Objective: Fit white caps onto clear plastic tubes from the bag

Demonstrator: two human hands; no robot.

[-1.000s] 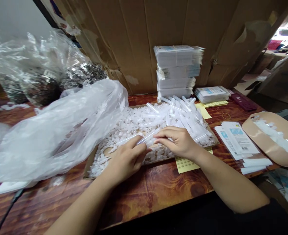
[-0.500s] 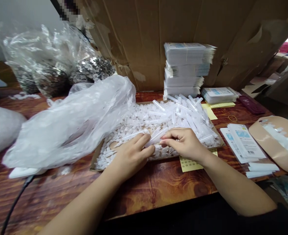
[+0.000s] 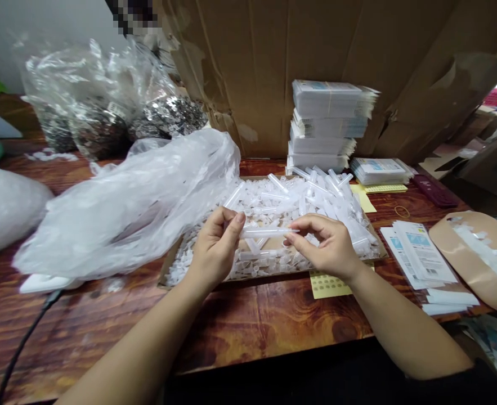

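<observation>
A slim translucent plastic tube [image 3: 265, 231] with a narrow tip lies level between my two hands, over a shallow cardboard tray [image 3: 166, 266]. Its left end is pinched between the thumb and bent fingers of my left hand [image 3: 215, 247]. My right hand [image 3: 327, 246] grips the narrow right end with thumb and fingertips. Below them the tray holds many small white plastic pieces [image 3: 259, 265]. More clear tubes [image 3: 330, 205] are heaped on its right side.
A crumpled plastic bag [image 3: 117, 208] overlaps the tray's left side. Behind stand stacked printed packets [image 3: 326, 101] and bags of dark metallic pieces [image 3: 96, 126]. To the right lie loose packets [image 3: 425, 253], a beige pad [image 3: 480, 253] and a rubber band [image 3: 402, 211].
Both hands have risen a little from the tray's contents, and my left hand has turned more upright. The tube has gone from slanted to level between them. The view has shifted slightly.
</observation>
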